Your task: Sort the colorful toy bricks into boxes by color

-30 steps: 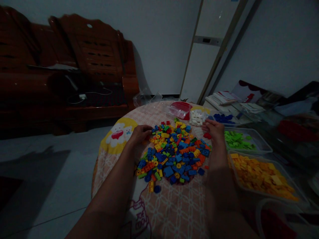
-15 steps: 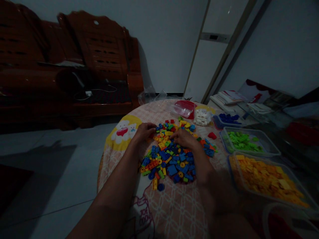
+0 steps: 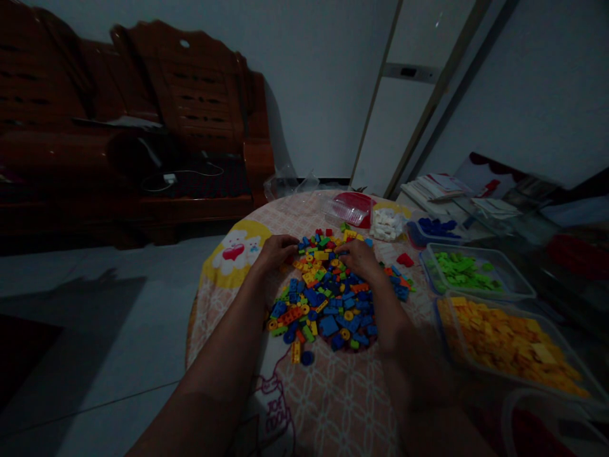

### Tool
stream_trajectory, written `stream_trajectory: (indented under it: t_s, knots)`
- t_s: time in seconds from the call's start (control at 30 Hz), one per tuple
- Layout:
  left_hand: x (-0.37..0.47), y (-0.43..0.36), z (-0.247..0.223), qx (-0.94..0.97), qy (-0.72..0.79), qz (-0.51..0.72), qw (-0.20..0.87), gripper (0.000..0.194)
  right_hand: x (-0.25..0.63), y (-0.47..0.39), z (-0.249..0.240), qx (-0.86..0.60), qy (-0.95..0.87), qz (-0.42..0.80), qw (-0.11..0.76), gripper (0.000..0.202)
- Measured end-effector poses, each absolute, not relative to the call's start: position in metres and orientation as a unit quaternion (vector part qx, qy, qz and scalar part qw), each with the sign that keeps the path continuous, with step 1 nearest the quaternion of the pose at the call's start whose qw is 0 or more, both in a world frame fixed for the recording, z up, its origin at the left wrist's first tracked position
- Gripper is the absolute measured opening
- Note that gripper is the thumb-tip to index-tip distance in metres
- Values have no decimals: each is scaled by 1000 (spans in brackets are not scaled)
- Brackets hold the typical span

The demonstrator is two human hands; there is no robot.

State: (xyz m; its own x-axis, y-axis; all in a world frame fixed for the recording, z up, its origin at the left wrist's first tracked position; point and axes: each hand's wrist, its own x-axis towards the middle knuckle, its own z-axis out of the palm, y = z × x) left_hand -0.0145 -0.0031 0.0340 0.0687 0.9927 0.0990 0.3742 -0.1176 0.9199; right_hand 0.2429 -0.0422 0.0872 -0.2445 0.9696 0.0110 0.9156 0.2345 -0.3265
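Observation:
A loose heap of mixed toy building bricks (image 3: 328, 310), mostly blue, yellow, orange, red and green, covers the middle of the round table. My left hand (image 3: 278, 251) rests at the heap's far left edge, fingers bent and parted beside small blue and green bricks. Over the heap's right side, my right hand (image 3: 359, 258) reaches left with fingers apart. A yellow brick (image 3: 321, 255) lies between the two hands. I make out no brick in either hand, though the dim light hides their undersides.
Along the right stand plastic boxes of yellow bricks (image 3: 514, 343), green bricks (image 3: 464, 270) and blue bricks (image 3: 435, 226). White bricks (image 3: 387, 224) sit in a clear container at the back, near a red tray (image 3: 359, 206). A lone red brick (image 3: 405, 259) lies right of the heap.
My right hand has drawn slightly right and back from the heap's middle, uncovering more bricks, and its fingers have lifted. My left hand has hardly moved.

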Motion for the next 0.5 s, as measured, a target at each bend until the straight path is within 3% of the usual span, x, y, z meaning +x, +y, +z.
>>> stream_trajectory:
  t_s: [0.27,0.4,0.5]
  knots:
    - [-14,-2,32,622,538,415,389,29,227,-51,92,-545,-818,177,49,27]
    - [-15,-1,30,635,536,410,377,31,231,-48,91,-543,-804,225,93,13]
    - [-16,-1,29,644,533,405,370,33,237,-46,91,-571,-736,327,158,11]
